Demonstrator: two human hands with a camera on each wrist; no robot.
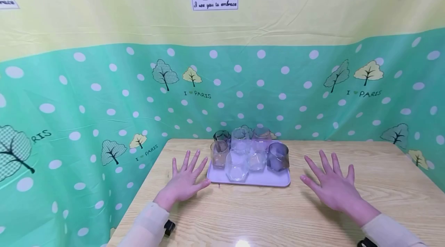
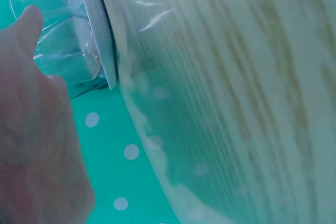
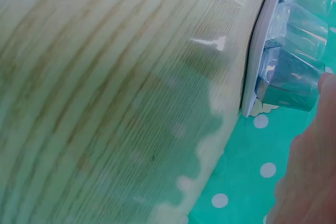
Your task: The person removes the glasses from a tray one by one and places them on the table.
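Several glass cups stand upright on a pale lilac tray [image 1: 253, 182] near the far side of the table. At the front of the group is a clear glass [image 1: 237, 168]; a dark grey-purple glass [image 1: 278, 157] stands at the right, and a brownish glass [image 1: 219, 155] at the left. My left hand [image 1: 185, 183] is spread, palm down, its thumb tip right at the tray's front left corner. Off the tray's right side my right hand [image 1: 333, 187] is spread too, with a gap of bare wood between it and the tray. Neither hand holds anything.
The light wood table [image 1: 257, 212] reaches back to a green and yellow curtain [image 1: 240, 77] with white dots and printed trees. Behind the front glasses, more glasses [image 1: 261, 136] stand close together in a back row. Dark straps with small devices show at both wrists.
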